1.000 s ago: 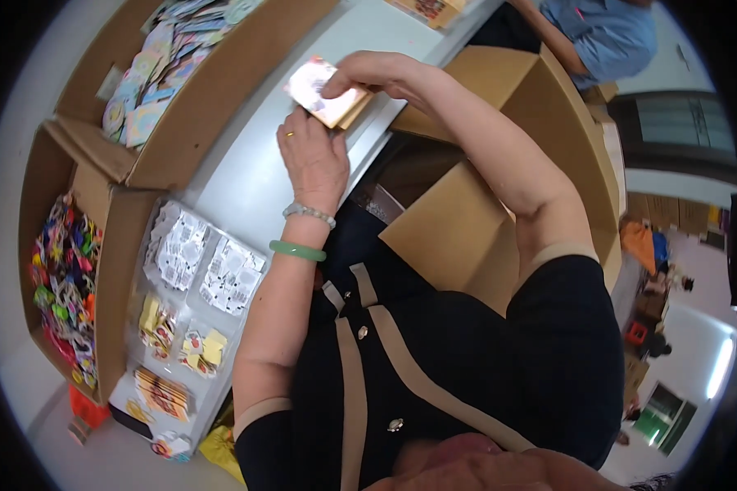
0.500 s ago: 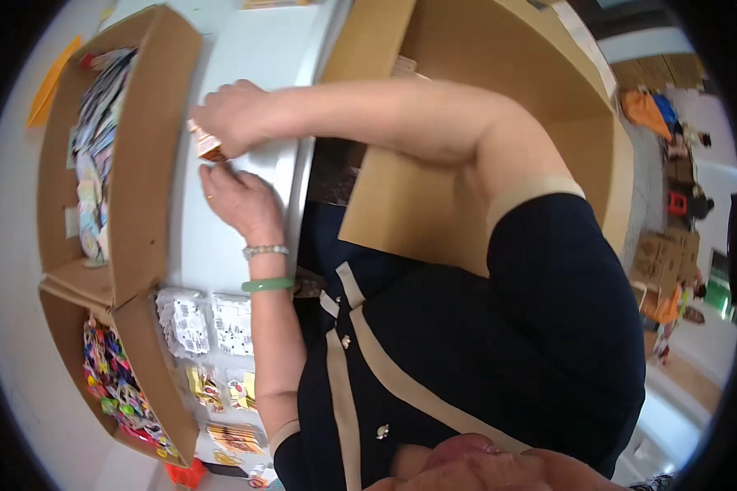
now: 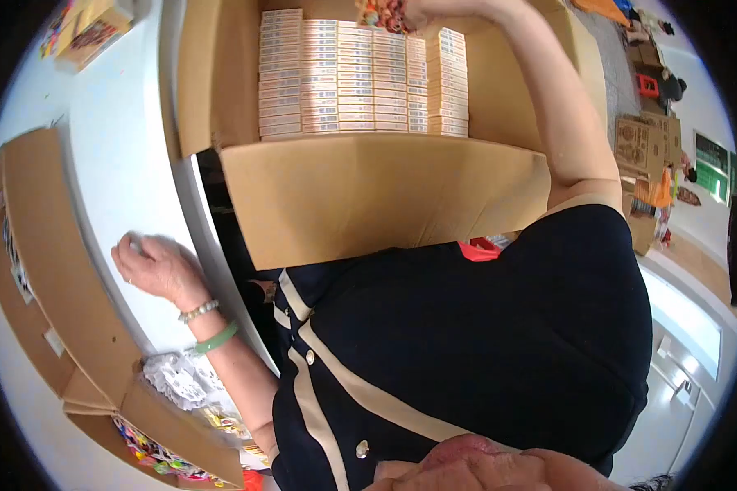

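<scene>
A small box with a colourful printed face [image 3: 382, 15] is held in my right hand [image 3: 420, 11], up at the top edge of the view. Below that hand lies a large open cardboard carton [image 3: 385, 196], its near flap folded out toward me. Inside it, packed rows of slim pale boxes [image 3: 356, 78] stand in tight stacks. My left hand [image 3: 157, 268] rests over the white table [image 3: 110, 155], empty, with fingers loosely bent and apart. A bead bracelet and a green bangle circle that wrist.
Along the table's left side sit two open cartons; the nearer carton [image 3: 172, 434] holds colourful small items. Between it and my left forearm lie white printed packets [image 3: 180, 380] and yellow packets [image 3: 225, 421]. A small box stack [image 3: 94, 37] stands at the far left.
My right hand has carried the small box from the table across to above the large carton. My left hand has let go of it and stays at the table. The view has turned toward the carton.
</scene>
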